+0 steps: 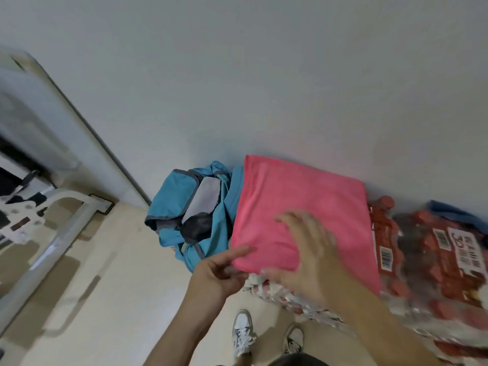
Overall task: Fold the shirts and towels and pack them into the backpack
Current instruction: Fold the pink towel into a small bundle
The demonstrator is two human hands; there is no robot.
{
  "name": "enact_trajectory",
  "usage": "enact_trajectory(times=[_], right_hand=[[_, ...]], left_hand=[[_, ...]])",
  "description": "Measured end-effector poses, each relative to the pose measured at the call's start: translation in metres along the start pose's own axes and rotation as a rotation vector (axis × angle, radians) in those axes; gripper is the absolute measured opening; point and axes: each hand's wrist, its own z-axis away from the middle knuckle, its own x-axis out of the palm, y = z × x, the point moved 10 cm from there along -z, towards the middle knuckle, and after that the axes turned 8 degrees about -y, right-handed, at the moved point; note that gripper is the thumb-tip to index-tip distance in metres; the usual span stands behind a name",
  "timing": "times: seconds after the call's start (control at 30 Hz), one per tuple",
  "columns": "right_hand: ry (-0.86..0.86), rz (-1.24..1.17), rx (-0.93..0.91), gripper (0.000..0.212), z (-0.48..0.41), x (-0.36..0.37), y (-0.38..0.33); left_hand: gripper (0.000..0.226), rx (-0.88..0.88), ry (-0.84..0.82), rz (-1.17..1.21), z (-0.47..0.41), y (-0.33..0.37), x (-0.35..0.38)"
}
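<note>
Against the foot of the pale wall [237, 75] we found the folded pink towel [303, 191] lying flat, its far edge touching the wall and its near edge resting on a white cloth with a red pattern [277, 291] that showed from beneath it. Just beside the towel, on its left and touching it, slumped the light blue backpack [174, 196], its top open so that we could see a pale grey lining and something dark inside. The towel was outside the backpack, not in it. The right hand [306, 249] lay on top of the towel near its near edge, the fingers spread and straight and flat on the cloth, the thumb at the near edge; the hand was blurred, so we could not make out more of it. The left hand [219, 270] was at the towel's near left corner, its index finger [241, 251] stretched out along the edge and touching it, the other fingers curled lower down; whether they pinched the cloth we could not tell. To the right of the towel, touching it, lay a shrink-wrapped pack of red-capped bottles [427, 249] with barcode labels, and a blue cloth [449, 210] showed behind that pack by the wall. Below the hands we saw white sneakers [241, 331] on a beige tiled floor [118, 299].
</note>
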Motion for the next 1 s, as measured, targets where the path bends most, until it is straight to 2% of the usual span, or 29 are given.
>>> enact_trajectory(times=[0.1,0.2,0.27,0.4,0.53,0.6,0.7,0.77,0.9,1.0], right_hand=[[0.123,0.200,0.012,0.070,0.029,0.035,-0.006],[0.257,0.209,0.154,0.069,0.036,0.043,0.019],[0.331,0.217,0.173,0.070,0.048,0.037,0.035],[0.430,0.252,0.147,0.075,0.078,0.014,0.065],[0.407,0.186,0.082,0.054,0.102,-0.004,0.096],[0.387,0.172,0.043,0.043,0.108,-0.014,0.106],[0.371,0.184,-0.052,0.030,0.117,-0.027,0.113],[0.346,0.193,-0.102,0.029,0.124,-0.032,0.119],[0.266,0.217,-0.153,0.031,0.137,-0.035,0.132],[0.211,0.159,-0.148,0.031,0.146,-0.033,0.142]], left_hand=[[0.044,0.058,0.037,-0.167,-0.002,0.022,-0.002],[0.032,0.107,0.023,-0.242,-0.004,0.040,-0.001],[0.027,0.146,0.026,-0.282,-0.002,0.053,0.001],[0.024,0.254,0.142,-0.415,0.000,0.072,-0.016],[0.025,0.307,0.179,-0.675,-0.004,0.074,-0.021],[0.028,0.356,0.143,-0.818,-0.005,0.078,-0.012],[0.044,0.394,0.043,-0.894,-0.004,0.074,-0.003],[0.048,0.386,-0.008,-1.010,-0.003,0.066,0.002],[0.036,0.392,-0.070,-1.238,0.003,0.043,0.014],[0.027,0.459,-0.147,-1.403,0.010,0.025,0.031]])
